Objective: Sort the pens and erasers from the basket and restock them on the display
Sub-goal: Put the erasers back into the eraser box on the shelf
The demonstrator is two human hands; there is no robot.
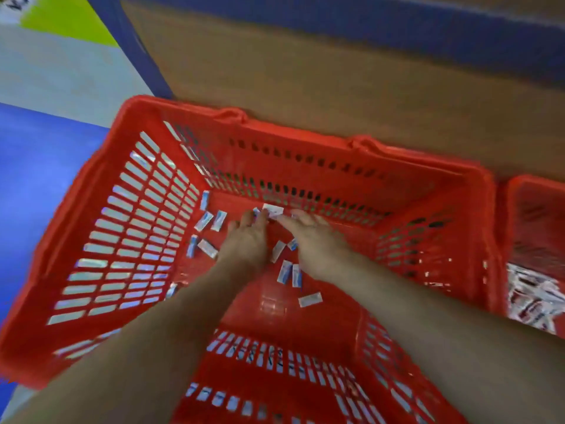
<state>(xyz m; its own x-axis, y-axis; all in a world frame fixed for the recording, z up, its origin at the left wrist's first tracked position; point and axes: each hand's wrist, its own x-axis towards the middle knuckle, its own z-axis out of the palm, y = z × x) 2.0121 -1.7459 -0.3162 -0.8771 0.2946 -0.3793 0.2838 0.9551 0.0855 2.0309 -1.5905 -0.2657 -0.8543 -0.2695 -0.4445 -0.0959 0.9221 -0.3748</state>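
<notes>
Crosswise, eraser (273, 210) between left hand (247, 237) and right hand (315, 237), in basket (305, 139)

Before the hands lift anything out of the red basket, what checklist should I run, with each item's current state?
1. Hands at basket floor: ok; left hand and right hand are both down inside the red basket.
2. Eraser gripped: cannot tell; fingertips of both meet at a white eraser by the far wall, blurred.
3. Floor emptied: not ok; loose erasers lie scattered.
4. Pens present: cannot tell; none shows, and the arms hide part of the floor.
5. Drop spot near: ok; second red basket stands alongside on the right, holding packaged items.
</notes>
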